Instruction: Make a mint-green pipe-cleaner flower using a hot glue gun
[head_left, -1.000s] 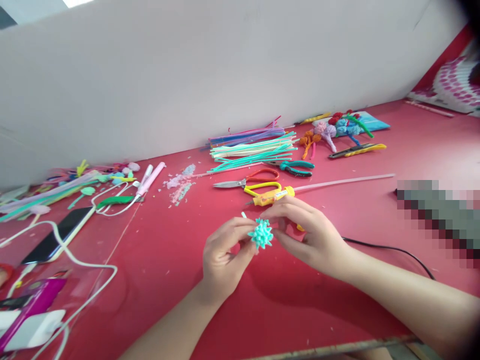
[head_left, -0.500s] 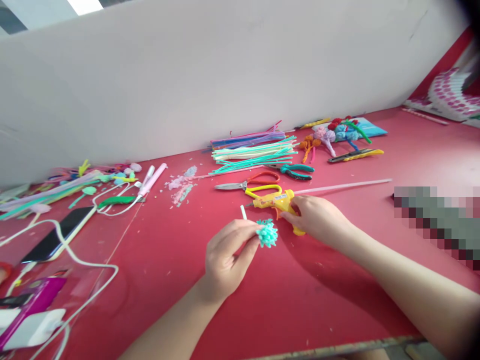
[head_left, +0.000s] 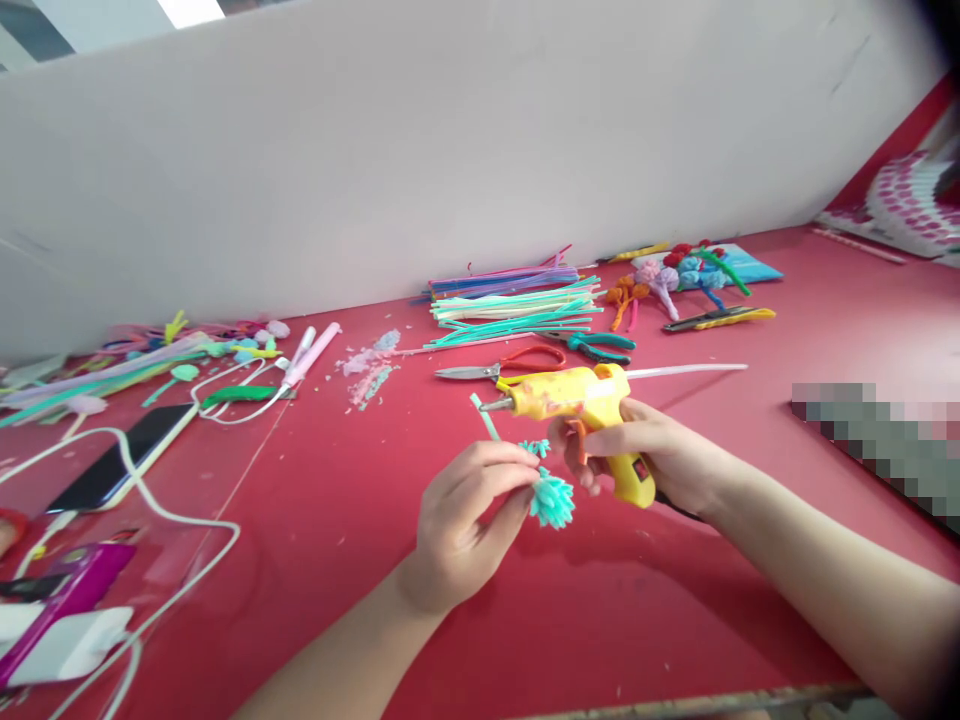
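My left hand (head_left: 472, 510) pinches a turquoise pipe-cleaner flower (head_left: 553, 500) between thumb and fingertips. A pale stem (head_left: 485, 418) sticks up behind the fingers. My right hand (head_left: 667, 455) is wrapped round the handle of a yellow glue gun (head_left: 577, 393), fingers at its orange trigger. The gun is raised off the table, its metal nozzle pointing left, just above my left hand and near the stem. A whitish glue stick (head_left: 690, 370) juts from its rear. Behind the gun lie scissors (head_left: 469, 373) with red and yellow handles, partly hidden by it.
Bundles of pipe cleaners (head_left: 517, 305) lie by the white wall, with teal pliers (head_left: 600, 345) before them. Coloured pipe-cleaner flowers (head_left: 664, 280) and a utility knife (head_left: 720, 318) sit at back right. A phone (head_left: 124, 460), white cables and a pink pen-like tool (head_left: 313, 355) are left.
My right hand has gripped the glue gun and lifted it off the table toward me. The flower in my left hand has shifted slightly right and down.
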